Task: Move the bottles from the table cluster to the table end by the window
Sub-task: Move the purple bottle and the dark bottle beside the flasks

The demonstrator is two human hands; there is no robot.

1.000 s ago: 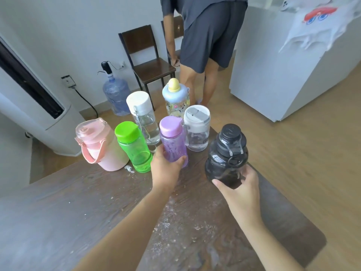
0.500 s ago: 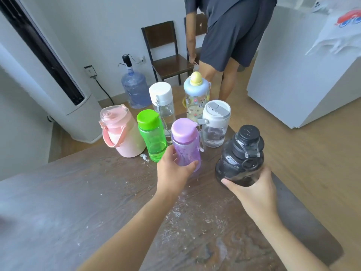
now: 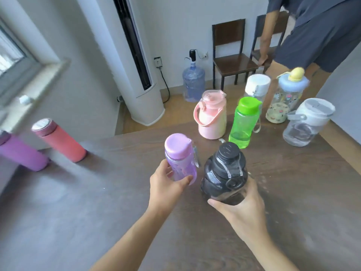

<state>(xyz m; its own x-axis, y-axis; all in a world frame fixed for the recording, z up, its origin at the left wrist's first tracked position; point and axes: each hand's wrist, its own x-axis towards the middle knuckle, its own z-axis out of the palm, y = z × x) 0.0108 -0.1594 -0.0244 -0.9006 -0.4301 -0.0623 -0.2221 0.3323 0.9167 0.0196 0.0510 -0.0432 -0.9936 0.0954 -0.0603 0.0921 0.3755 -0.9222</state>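
My left hand (image 3: 166,184) grips a small purple bottle (image 3: 179,155) with a lilac cap, lifted off the dark table (image 3: 97,212). My right hand (image 3: 242,212) holds a black jug (image 3: 224,173) from below, right beside the purple one. Behind them the cluster stands: a pink jug (image 3: 212,114), a green bottle (image 3: 244,122), a white-capped clear bottle (image 3: 256,86), a patterned bottle with a blue and yellow top (image 3: 285,98) and a clear bottle with a white lid (image 3: 306,122). At the table's left end by the window stand a red flask (image 3: 60,139) and a purple flask (image 3: 21,153).
A window sill (image 3: 35,89) runs along the upper left. A tall white air conditioner (image 3: 140,75), a water jug with a pump (image 3: 193,81) and a dark chair (image 3: 232,55) stand beyond the table. A person in dark shorts (image 3: 312,32) stands at the upper right.
Both hands have lifted their bottles out of the cluster and carried them left. The view has swung left, bringing the window, the red flask and the purple flask into sight.
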